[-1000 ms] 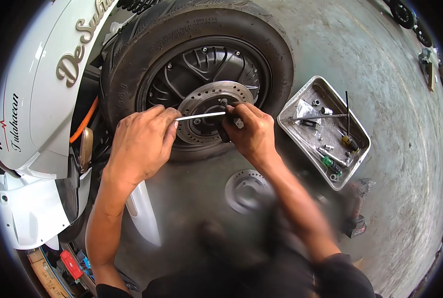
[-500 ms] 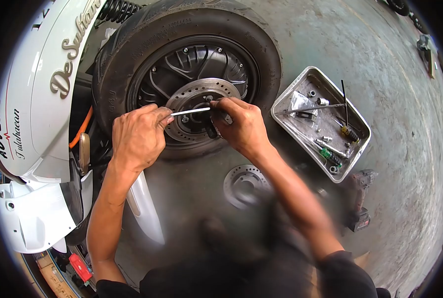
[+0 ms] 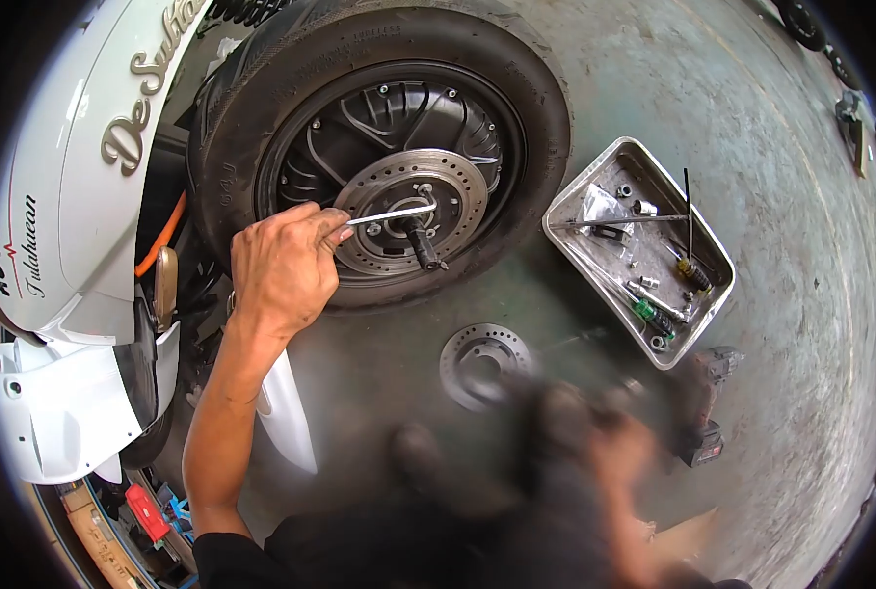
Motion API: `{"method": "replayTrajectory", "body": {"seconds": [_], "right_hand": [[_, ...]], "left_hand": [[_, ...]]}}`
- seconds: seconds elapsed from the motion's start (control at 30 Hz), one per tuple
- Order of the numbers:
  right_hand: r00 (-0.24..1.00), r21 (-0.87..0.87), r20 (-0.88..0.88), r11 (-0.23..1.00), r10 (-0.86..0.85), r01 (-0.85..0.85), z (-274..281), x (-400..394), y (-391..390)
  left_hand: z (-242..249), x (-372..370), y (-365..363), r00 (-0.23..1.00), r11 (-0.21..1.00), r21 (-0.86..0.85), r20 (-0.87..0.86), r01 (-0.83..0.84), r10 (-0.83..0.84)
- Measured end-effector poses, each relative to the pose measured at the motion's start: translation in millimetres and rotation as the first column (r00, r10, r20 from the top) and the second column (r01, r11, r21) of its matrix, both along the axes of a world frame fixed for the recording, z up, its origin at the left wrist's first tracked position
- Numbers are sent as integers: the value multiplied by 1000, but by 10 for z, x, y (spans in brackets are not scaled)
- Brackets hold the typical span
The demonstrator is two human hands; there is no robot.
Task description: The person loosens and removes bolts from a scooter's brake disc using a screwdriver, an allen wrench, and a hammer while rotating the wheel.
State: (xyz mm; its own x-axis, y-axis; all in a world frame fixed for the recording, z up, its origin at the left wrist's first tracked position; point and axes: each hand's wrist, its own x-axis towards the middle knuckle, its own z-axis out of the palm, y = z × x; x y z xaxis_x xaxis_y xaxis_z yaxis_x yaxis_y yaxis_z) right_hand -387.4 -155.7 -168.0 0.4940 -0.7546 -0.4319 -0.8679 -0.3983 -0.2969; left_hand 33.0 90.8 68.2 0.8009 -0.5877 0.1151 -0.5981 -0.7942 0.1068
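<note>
My left hand (image 3: 286,260) is closed around the long arm of a silver hex key (image 3: 394,213). The bent end of the key sits at a bolt on the brake disc (image 3: 473,201), which is mounted on a wheel with a black tyre (image 3: 541,147). A dark axle (image 3: 421,243) sticks out of the hub below the key. My right hand (image 3: 622,450) is low at the right, away from the wheel and near my shoe (image 3: 560,407). Motion blur hides its fingers and anything in them.
A loose brake disc (image 3: 455,368) lies on the floor below the wheel. On the right are a metal tray (image 3: 595,312) with screwdrivers and sockets, and a cordless power tool (image 3: 705,444). White bodywork (image 3: 75,196) stands at the left.
My right hand has left the hex key and dropped down to the lower right. My left hand still holds the key at the disc. The view has shifted slightly.
</note>
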Motion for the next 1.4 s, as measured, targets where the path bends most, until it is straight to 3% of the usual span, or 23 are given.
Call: {"method": "replayTrajectory", "body": {"seconds": [0.07, 0.13, 0.2, 0.27, 0.37, 0.43, 0.5, 0.6, 0.63, 0.7, 0.73, 0.77, 0.83, 0.87, 0.97, 1.03, 1.13, 1.17, 1.2, 1.27, 1.3, 1.33, 1.4], "right_hand": [[977, -185, 1, 960, 215, -211, -87, -41, -24], [988, -163, 7, 975, 156, -153, -273, -90, -187], [972, -47, 66, 974, 226, -223, -324, -145, -259], [952, -138, 169, 963, 255, -233, -167, 27, -229], [948, 90, 316, 995, 17, -47, 434, 620, -81], [881, 219, 473, 969, 1, -118, 676, 1014, 28], [790, 210, 607, 941, 86, -264, 799, 1511, 130], [561, 14, 760, 854, 329, -520, 896, 2172, 240], [550, 8, 769, 856, 326, -517, 915, 2366, 270], [318, -40, 903, 795, 288, -606, 932, 2590, 347], [318, -35, 904, 791, 286, -610, 921, 2658, 343], [210, -201, 889, 758, 407, -620, 908, 2714, 337], [220, -292, 830, 734, 513, -613, 958, 2852, 385], [356, -278, 769, 779, 531, -562, 991, 2989, 463], [359, -297, 786, 816, 504, -495, 993, 2925, 376], [141, -381, 845, 766, 516, -518, 892, 2805, 340], [175, -287, 853, 721, 492, -630, 803, 2853, 416], [218, -410, 798, 771, 562, -486, 809, 2989, 566], [213, -414, 801, 774, 560, -479, 833, 2964, 576], [249, -274, 866, 829, 433, -487, 898, 2870, 583], [96, -419, 856, 792, 507, -445, 900, 2841, 555], [96, -414, 858, 792, 504, -449, 859, 2843, 556], [196, -328, 841, 763, 504, -557, 778, 2836, 546]], "left_hand": [[-19, 6, 14, 1000, 1000, -18, 8, 14, -14], [-35, -5, 6, 1000, 999, -39, 20, 16, -15], [-17, 2, 2, 999, 1000, -13, 44, 21, -21], [16, -14, -26, 999, 1000, -5, 34, 4, -4], [21, -48, -25, 1000, 1000, 0, 12, -14, 14], [19, -48, -27, 1000, 1000, -4, 17, -13, 13], [36, -33, -37, 1000, 1000, 2, 29, -2, 2], [53, -27, -48, 1000, 1000, 16, 30, 8, -9], [57, -15, -50, 999, 1000, 20, 40, 20, -21], [44, -23, -33, 999, 999, 28, 42, 24, -25], [38, -21, -32, 999, 999, 32, 40, 18, -19], [34, -17, -32, 999, 999, 29, 37, 14, -15], [26, -16, -16, 1000, 1000, 19, 29, 7, -8], [11, -10, -7, 999, 1000, 25, 38, 17, -18], [6, -2, -33, 997, 999, 16, 65, 32, -33], [38, -25, -42, 999, 999, 37, 49, 12, -14], [40, -9, -37, 1000, 999, 32, 28, 11, -12], [36, -15, -45, 999, 999, 32, 28, 17, -18], [35, 0, -41, 999, 999, 32, 41, 27, -29], [17, 13, -20, 998, 999, 31, 53, 22, -24], [5, 10, -15, 997, 999, 28, 64, 29, -31], [-8, 17, -13, 997, 999, 19, 75, 34, -36], [-9, 20, 1, 998, 1000, 8, 56, 20, -21]]}}
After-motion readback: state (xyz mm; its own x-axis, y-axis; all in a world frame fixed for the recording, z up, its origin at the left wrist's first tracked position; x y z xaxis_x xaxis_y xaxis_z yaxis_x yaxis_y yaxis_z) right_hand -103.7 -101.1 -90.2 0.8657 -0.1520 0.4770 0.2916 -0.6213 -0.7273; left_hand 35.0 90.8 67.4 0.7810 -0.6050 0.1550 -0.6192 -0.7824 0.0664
